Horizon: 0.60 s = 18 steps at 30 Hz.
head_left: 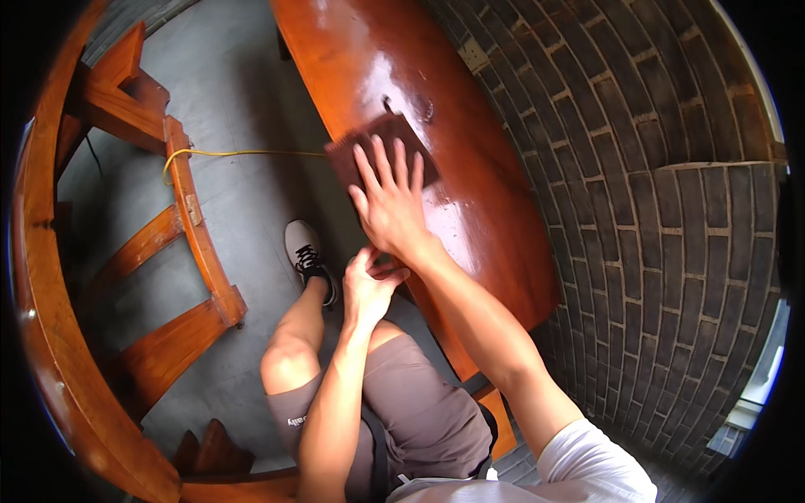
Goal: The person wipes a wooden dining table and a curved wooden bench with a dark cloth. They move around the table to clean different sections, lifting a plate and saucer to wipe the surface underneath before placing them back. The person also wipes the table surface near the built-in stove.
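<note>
My right hand (393, 204) lies flat with spread fingers on a dark brown cloth (352, 157). Under the cloth is the glossy reddish-brown top of a long wooden bench or table (453, 138), and one corner of the cloth reaches its left edge. Just below that hand, beside the wooden edge, my left hand (370, 286) hovers with loosely bent fingers, and I see nothing in it. A small dark mark or object (387, 104) shows at the cloth's far edge, too blurred to name.
A dark brick wall (629, 239) runs along the right side. A wooden frame with curved legs (201, 220) stands at left on the grey floor (207, 94). From it a thin yellow cord (251, 152) stretches across to the wooden top's left edge. My shoe (303, 248) rests between them.
</note>
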### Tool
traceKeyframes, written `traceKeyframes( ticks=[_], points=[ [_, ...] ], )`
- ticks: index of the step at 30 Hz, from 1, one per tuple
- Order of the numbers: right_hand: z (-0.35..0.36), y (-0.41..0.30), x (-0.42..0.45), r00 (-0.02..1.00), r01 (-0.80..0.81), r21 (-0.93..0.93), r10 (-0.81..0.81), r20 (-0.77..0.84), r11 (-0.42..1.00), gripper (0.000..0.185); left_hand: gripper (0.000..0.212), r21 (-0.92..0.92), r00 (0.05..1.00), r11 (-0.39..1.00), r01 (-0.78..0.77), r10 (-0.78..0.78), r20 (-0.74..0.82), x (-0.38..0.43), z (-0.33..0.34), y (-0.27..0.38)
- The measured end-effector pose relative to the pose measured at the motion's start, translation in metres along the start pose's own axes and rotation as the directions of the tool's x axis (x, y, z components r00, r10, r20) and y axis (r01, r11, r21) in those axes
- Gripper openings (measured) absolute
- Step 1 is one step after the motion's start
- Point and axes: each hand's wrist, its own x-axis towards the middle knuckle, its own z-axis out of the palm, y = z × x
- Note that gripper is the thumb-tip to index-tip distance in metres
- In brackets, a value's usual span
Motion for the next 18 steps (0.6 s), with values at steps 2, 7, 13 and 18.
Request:
traceKeyframes(
  ticks=[2, 7, 13, 18],
  points=[
    [0.009, 0.015, 0.033, 0.998, 0.047, -0.002, -0.047, -0.046, 0.999, 0.061, 0.079, 0.011, 1.0, 1.0, 0.029, -0.029, -0.002, -0.002, 0.003, 0.006],
    [0.017, 0.059, 0.073, 1.0, 0.01, -0.002, -0.01, -0.004, 1.0, 0.061, 0.09, 0.084, 0.996, 0.993, 0.081, -0.078, -0.044, -0.003, 0.001, 0.008],
    [-0.012, 0.151, 0.062, 0.96, -0.268, -0.072, 0.272, 0.06, 0.961, 0.062, 0.089, 0.062, 0.998, 0.996, 0.057, -0.055, -0.043, 0.001, 0.005, 0.004],
    [-0.043, 0.17, -0.016, 0.967, -0.235, -0.059, 0.24, 0.082, 0.97, 0.062, 0.089, 0.047, 0.997, 0.998, 0.053, -0.051, -0.05, 0.002, 0.002, 0.001]
  ],
)
